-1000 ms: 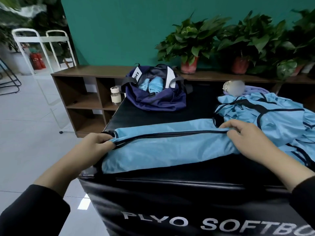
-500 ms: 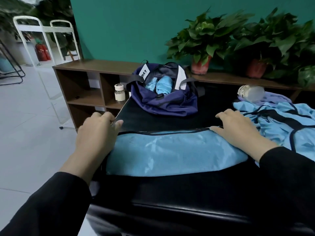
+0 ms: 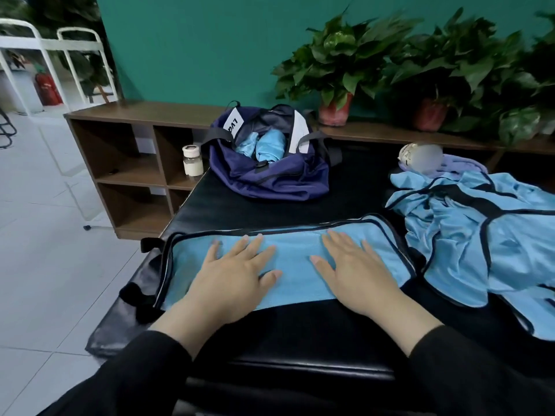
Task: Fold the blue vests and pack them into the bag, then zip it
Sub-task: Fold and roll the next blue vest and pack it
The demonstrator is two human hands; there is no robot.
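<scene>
Both my palms lie flat on the folded vest (image 3: 288, 265) on the black mat (image 3: 240, 205) right in front of me. My left hand (image 3: 234, 274) rests on its left half, fingers spread and straight, pointing away from me. My right hand (image 3: 357, 271) sits on the right half in the same pose, thumb turned inward. The two are close together but not touching, and neither grips anything; they only press down. My dark sleeves run back from the wrists toward the near edge.

I judge this to be the smoothing stage of a fold: the vest is already a long narrow band lying crosswise, its black trim along the far edge and both ends. The next move probably calls for taking one end and folding or rolling it across to the other, so it is small enough to pack. The fabric looks thin and slippery, so it may slide open once I lift my palms.

To my right lies a heap of vests (image 3: 480, 241) not yet folded, just beside the band. Farther back on the mat stands the bag (image 3: 270, 178), unzipped and open, with light blue cloth already inside. Behind it are a shelf (image 3: 126, 151), a jar (image 3: 192, 160) and potted plants (image 3: 339, 64).
</scene>
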